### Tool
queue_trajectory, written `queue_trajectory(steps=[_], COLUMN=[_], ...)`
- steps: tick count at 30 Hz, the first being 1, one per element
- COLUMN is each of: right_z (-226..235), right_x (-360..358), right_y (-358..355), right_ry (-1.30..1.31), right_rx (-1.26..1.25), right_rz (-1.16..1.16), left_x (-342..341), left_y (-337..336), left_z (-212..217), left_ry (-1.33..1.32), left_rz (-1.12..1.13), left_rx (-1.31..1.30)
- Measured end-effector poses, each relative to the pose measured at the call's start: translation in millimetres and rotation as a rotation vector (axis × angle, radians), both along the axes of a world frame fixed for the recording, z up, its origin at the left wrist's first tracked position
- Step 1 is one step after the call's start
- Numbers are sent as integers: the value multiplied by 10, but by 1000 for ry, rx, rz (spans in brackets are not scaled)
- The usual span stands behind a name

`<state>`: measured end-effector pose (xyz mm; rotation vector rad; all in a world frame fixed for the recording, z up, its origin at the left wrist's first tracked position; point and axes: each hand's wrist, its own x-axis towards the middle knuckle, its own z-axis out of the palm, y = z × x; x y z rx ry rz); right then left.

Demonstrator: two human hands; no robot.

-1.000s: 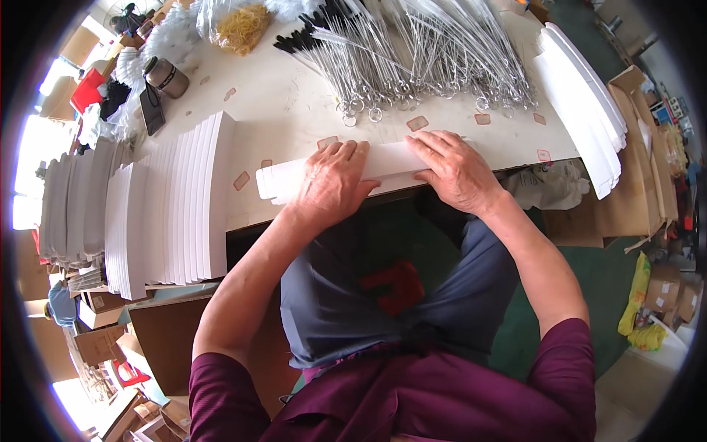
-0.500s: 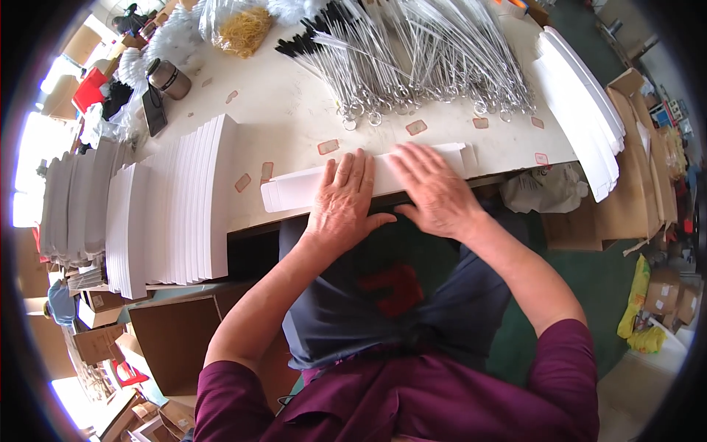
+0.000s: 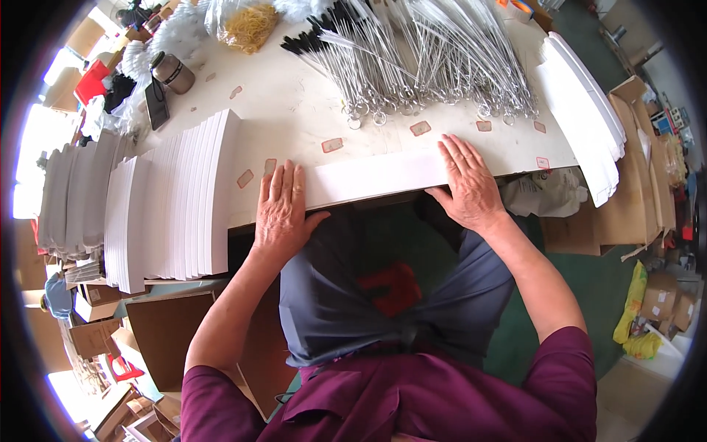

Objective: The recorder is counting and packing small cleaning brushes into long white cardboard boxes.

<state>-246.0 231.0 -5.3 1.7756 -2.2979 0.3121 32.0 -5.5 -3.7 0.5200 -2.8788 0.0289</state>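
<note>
Left hand (image 3: 281, 210) and right hand (image 3: 468, 184) press flat, fingers spread, holding nothing, on the folded white card strip (image 3: 375, 179) at the bench (image 3: 294, 110) edge; wire loop pile (image 3: 420, 55) lies above.

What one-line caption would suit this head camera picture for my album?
Both hands, left hand and right hand, press a long white paper strip flat at the table edge.

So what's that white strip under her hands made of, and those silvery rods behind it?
The white strip looks like matte card or stiff paper: flat, dull and crisply edged. The rods look like bright metal wire, thin and shiny with ring ends; some tips look black, perhaps coated.
</note>
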Motion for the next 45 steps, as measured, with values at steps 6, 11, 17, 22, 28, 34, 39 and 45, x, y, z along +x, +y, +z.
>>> queue_trajectory(steps=[6, 11, 17, 22, 28, 34, 39, 45], right_z=[58, 266, 431, 307, 70, 47, 58, 33], right_x=[6, 387, 772, 813, 1120, 1297, 1345, 1483], right_y=[104, 85, -46, 278, 216, 271, 234, 209], right_ry=[-49, -41, -173, -311, -483, -1367, -1292, -1232], right_rx=[-112, -200, -242, -440, -549, -395, -284, -243], right_rz=[140, 364, 428, 83, 123, -77, 12, 48], left_x=[127, 93, -210, -31, 91, 198, 33, 31], left_y=[166, 600, 760, 836, 1046, 1134, 1164, 1181], left_z=[245, 843, 669, 599, 450, 311, 364, 287], left_ry=[-21, -100, -252, -112, -42, 39, -6, 13], left_rz=[-9, -193, -64, 50, 58, 31, 63, 70], left_rx=[-51, 464, 815, 754, 710, 672, 850, 915])
